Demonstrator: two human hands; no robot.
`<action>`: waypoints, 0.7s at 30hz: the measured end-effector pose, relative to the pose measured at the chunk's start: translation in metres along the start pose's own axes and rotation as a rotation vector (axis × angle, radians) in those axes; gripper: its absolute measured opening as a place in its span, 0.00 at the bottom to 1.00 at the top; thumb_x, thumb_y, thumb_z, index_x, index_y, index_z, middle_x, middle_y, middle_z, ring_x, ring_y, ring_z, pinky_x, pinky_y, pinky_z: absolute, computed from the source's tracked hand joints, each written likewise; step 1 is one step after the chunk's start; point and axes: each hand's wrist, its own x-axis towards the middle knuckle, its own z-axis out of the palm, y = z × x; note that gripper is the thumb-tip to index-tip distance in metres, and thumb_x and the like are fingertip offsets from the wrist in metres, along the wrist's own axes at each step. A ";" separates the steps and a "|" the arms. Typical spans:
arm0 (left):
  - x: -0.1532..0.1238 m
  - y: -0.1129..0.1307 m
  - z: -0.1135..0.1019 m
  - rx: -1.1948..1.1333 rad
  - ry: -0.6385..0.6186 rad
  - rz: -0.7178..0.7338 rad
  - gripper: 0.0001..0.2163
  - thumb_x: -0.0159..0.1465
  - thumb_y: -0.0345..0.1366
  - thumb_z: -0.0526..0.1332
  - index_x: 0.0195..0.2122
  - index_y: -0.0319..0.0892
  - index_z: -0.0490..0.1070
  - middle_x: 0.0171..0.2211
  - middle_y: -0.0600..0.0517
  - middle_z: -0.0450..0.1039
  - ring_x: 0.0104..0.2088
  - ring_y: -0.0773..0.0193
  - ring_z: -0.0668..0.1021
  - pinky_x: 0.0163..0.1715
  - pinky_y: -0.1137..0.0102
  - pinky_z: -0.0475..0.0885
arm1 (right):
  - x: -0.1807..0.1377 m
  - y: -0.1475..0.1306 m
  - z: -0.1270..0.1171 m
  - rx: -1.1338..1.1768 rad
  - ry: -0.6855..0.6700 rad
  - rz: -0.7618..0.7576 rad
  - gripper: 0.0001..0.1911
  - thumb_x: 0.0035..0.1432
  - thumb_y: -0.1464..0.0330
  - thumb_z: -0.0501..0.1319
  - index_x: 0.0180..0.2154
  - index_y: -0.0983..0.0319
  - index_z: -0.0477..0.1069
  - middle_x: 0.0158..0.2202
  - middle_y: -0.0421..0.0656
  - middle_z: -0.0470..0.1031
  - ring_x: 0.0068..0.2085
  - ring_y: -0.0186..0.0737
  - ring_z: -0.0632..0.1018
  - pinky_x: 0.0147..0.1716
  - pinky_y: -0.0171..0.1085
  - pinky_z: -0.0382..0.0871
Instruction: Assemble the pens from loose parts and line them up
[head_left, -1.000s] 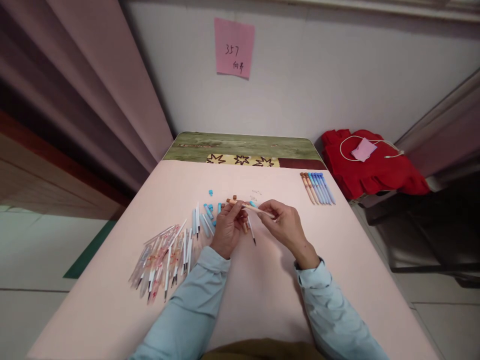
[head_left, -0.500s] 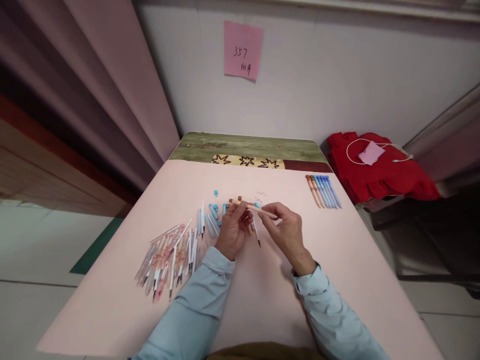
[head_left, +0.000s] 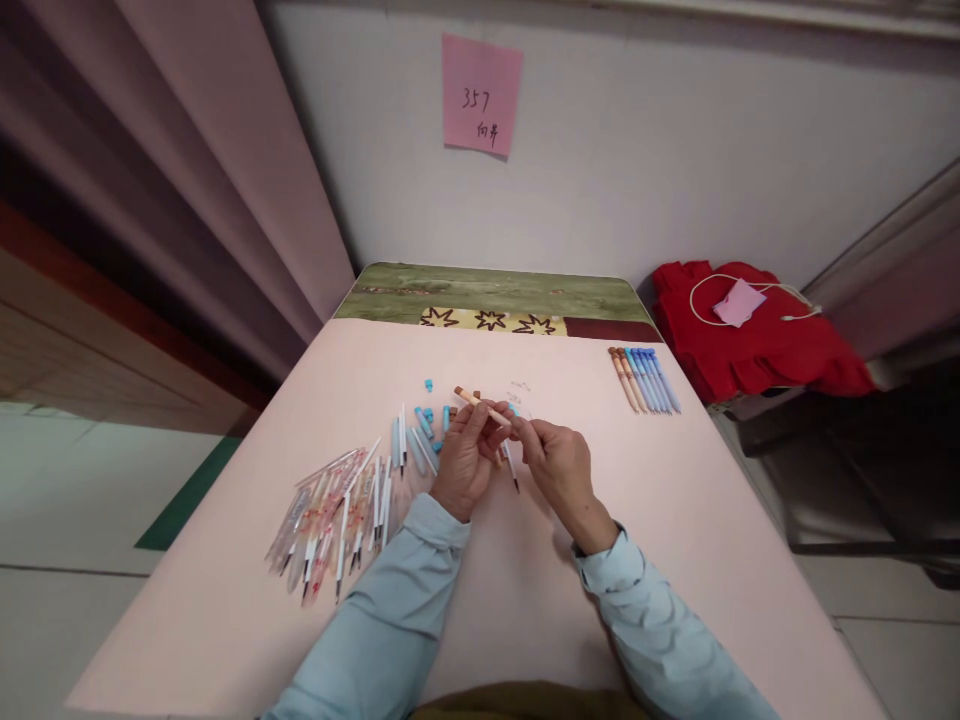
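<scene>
Head view: both forearms in light-blue sleeves come up from the bottom edge and converge over the middle of the table (head_left: 675, 500). L hand (head_left: 461, 460) is back-up, wrist bent a bit inward, thumb and first fingers pinched on a tan pen (head_left: 472, 400) around mid-barrel. R hand (head_left: 561, 465) is also back-up, fingers curled, tips gripping the pen's near end right next to the L fingers, so both hands are closed on it. The pen is off the table, slanted, brown end pointing up-left past the L hand. A thin refill (head_left: 511, 470) with a black tip hangs down between the hands; can't tell which hand has it, or if it touches the table.

Loose blue caps (head_left: 424, 420) lie just left of the L hand; a pile (head_left: 330, 510) of wrapped refills lies further left. A row (head_left: 643, 378) of done pens, tan and blue, sits well apart at the far right edge. Pink note (head_left: 481, 95) on the wall, red cloth (head_left: 757, 345) off to the right.

Vs 0.5 s ago — R hand has slid left along the barrel, so the gap between the hands is nearly gone and much less of the pen shows between them. Pen tilt is a bit steeper. L hand, refill, caps, pile and row look unchanged — the cam only shifted slightly.
</scene>
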 end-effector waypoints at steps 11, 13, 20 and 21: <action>0.002 0.006 -0.002 -0.019 0.074 0.011 0.10 0.55 0.35 0.71 0.36 0.38 0.76 0.34 0.51 0.78 0.35 0.67 0.81 0.30 0.78 0.77 | 0.004 0.009 0.001 0.263 -0.048 0.055 0.12 0.59 0.57 0.61 0.33 0.59 0.72 0.23 0.39 0.77 0.22 0.35 0.74 0.24 0.32 0.62; 0.001 0.006 -0.002 -0.009 0.066 -0.012 0.11 0.55 0.35 0.71 0.37 0.38 0.76 0.36 0.50 0.79 0.36 0.66 0.81 0.28 0.79 0.77 | 0.003 0.008 0.001 0.283 -0.069 0.063 0.16 0.62 0.55 0.58 0.30 0.59 0.73 0.24 0.40 0.78 0.23 0.36 0.76 0.25 0.32 0.65; 0.002 0.005 -0.002 -0.044 0.075 0.004 0.09 0.56 0.34 0.71 0.35 0.38 0.75 0.33 0.50 0.79 0.35 0.67 0.81 0.34 0.76 0.78 | 0.003 0.006 0.001 0.295 -0.131 0.075 0.24 0.65 0.51 0.52 0.28 0.59 0.75 0.21 0.41 0.77 0.23 0.36 0.77 0.26 0.33 0.67; 0.003 0.005 -0.003 -0.049 0.077 0.010 0.09 0.56 0.34 0.71 0.35 0.38 0.75 0.33 0.51 0.79 0.35 0.67 0.81 0.34 0.76 0.78 | 0.003 0.006 0.001 0.275 -0.108 0.062 0.20 0.63 0.51 0.56 0.31 0.59 0.75 0.23 0.40 0.77 0.23 0.36 0.76 0.26 0.33 0.66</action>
